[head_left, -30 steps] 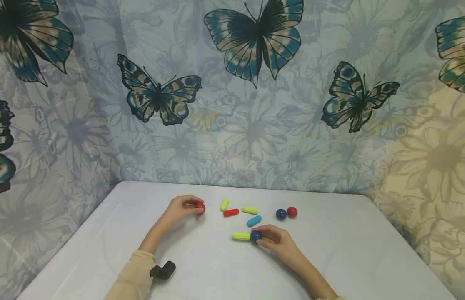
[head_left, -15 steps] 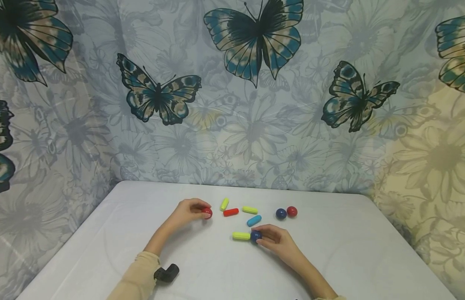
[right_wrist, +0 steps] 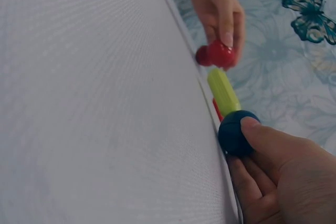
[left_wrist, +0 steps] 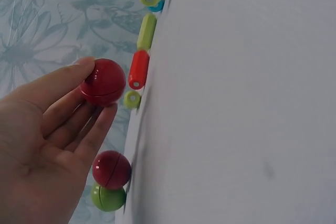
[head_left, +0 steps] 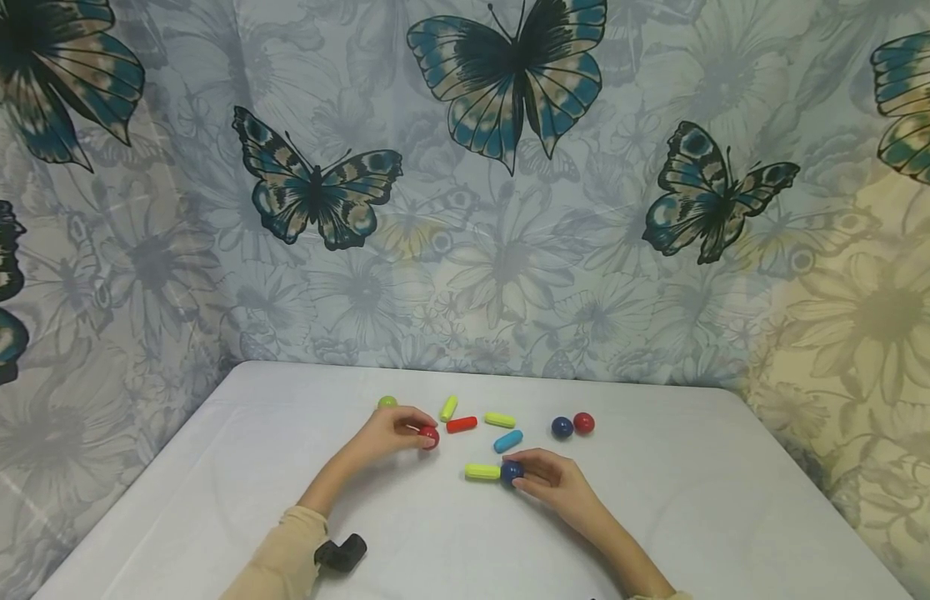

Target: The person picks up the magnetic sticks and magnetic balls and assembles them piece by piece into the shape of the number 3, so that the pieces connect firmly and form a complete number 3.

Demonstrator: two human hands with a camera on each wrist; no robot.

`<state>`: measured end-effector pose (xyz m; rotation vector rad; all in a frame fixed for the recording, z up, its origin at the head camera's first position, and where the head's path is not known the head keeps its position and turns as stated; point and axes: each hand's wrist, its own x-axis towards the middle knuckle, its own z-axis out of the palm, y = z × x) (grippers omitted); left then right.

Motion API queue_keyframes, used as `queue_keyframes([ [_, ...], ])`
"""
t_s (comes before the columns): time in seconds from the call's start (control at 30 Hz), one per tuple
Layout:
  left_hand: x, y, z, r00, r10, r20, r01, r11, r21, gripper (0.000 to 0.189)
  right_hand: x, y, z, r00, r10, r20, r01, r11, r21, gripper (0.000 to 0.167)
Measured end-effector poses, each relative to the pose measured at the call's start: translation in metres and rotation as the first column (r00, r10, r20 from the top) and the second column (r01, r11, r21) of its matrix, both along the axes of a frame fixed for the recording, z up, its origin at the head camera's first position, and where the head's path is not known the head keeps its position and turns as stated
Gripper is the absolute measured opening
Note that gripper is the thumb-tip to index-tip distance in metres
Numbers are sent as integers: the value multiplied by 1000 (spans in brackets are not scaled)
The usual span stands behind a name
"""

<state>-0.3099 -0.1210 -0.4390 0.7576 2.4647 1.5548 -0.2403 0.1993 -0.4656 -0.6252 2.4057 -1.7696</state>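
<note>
My left hand (head_left: 393,433) pinches a glossy red ball (left_wrist: 103,81) between thumb and fingertips, left of the loose sticks. My right hand (head_left: 553,482) grips a dark blue ball (right_wrist: 237,132) by thumb and fingers. A yellow-green stick (head_left: 482,472) extends leftward from that blue ball, its end against the ball. Its free end points toward the red ball, with a gap between them in the head view. Behind the left hand are a green ball (head_left: 387,402) and a second red ball (left_wrist: 112,170), the latter hidden in the head view.
Beyond the hands lie a red stick (head_left: 462,425), a light-blue stick (head_left: 508,441) and two yellow-green sticks (head_left: 500,420). Another blue ball (head_left: 562,427) and red ball (head_left: 583,423) sit side by side at right. Butterfly-patterned cloth (head_left: 510,275) hangs behind the white table (head_left: 435,542).
My left hand has carried its red ball rightward and nearer to me, toward the yellow-green stick. The green ball behind it has come into sight. My right hand has stayed in place.
</note>
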Motion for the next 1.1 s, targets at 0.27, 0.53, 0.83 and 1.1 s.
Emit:
queue_keyframes([
  [0.27, 5, 6, 0, 999, -46, -20, 46, 999, -13, 27, 0, 0, 0, 1000, -1, 3, 1, 1000, 0, 39],
  [0.53, 7, 13, -2, 998, -56, 9, 57, 997, -48, 28, -1, 0, -1, 1000, -2, 1, 2, 1000, 0, 39],
  [0.83, 10, 19, -3, 997, -71, 11, 72, 996, -57, 28, 0, -1, 0, 1000, -14, 12, 14, 1000, 18, 39],
  [1.1, 15, 23, -1, 995, -88, 37, 91, 993, -79, 29, 1, -2, 2, 999, -17, 34, 17, 1000, 15, 40],
])
